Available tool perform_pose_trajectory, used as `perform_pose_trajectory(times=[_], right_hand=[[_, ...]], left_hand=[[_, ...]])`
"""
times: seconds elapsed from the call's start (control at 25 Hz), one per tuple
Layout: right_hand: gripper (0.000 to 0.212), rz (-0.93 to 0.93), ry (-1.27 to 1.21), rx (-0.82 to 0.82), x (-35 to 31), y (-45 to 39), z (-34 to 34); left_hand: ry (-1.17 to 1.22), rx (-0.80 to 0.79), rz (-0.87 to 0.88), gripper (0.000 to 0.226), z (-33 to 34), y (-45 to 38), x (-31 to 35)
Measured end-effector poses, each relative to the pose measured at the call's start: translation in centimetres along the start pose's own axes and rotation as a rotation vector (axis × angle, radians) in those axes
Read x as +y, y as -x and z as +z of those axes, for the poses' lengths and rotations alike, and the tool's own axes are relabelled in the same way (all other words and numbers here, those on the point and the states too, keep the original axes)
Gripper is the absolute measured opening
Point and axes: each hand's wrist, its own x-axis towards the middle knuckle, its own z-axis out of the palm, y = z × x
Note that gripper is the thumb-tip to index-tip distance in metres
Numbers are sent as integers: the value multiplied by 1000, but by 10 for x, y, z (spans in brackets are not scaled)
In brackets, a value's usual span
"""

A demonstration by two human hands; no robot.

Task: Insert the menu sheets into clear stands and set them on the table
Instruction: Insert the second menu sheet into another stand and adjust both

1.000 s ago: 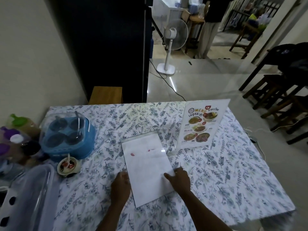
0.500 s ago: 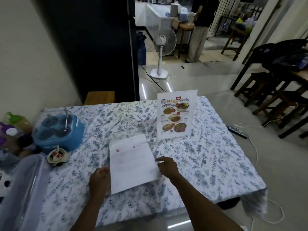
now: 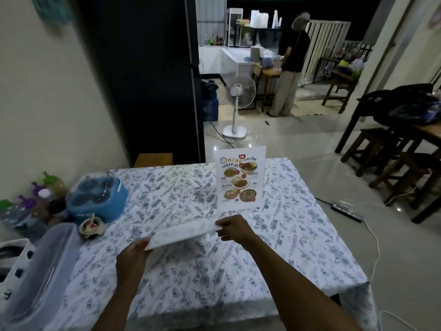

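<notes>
A clear stand with a white sheet in it (image 3: 182, 234) is lifted off the floral tablecloth (image 3: 298, 247) and seen nearly edge-on, tilted up to the right. My left hand (image 3: 133, 258) grips its near left end. At the far right end my right hand (image 3: 235, 229) pinches the edge. Behind them a second stand with a colourful menu sheet (image 3: 239, 179) stands upright on the table, facing me.
A blue lidded condiment caddy (image 3: 99, 199) and a small cup (image 3: 91, 226) sit at the left, with bottles (image 3: 35, 199) by the wall and a translucent plastic box (image 3: 35, 278) at the near left. A fan (image 3: 237, 103), stools (image 3: 381, 151) and a person (image 3: 290, 68) are beyond the table.
The stand with the white sheet lay flat on the table under both hands; now both hands hold it raised and tipped edge-on. The camera has tilted up.
</notes>
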Motion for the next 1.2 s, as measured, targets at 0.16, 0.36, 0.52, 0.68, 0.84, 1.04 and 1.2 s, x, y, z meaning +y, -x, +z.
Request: perform_pose_trajectory(times=[0.16,0.36,0.52,0.68,0.84,1.04,1.2], right_hand=[[13,-109,133,22,-25,-18,1],[22,-219,360,103,-51,-51,6],[22,-302,589,174,-67,-82,10],[17,-283,651,224,-82,-110,18],[11,-247,655,255,-92,-135,27],[10,-204,683,279,-92,-153,38],[8,-184,751,276,-92,-166,43]], left_hand=[[-27,-38,107,10,-2,-12,35],[-52,-39,114,30,-2,-60,52],[-23,-74,115,27,6,-99,62],[-7,-113,145,22,15,-133,63],[-8,-143,169,17,23,-161,51],[-2,-189,156,14,27,-184,37],[-7,-175,141,12,32,-188,33]])
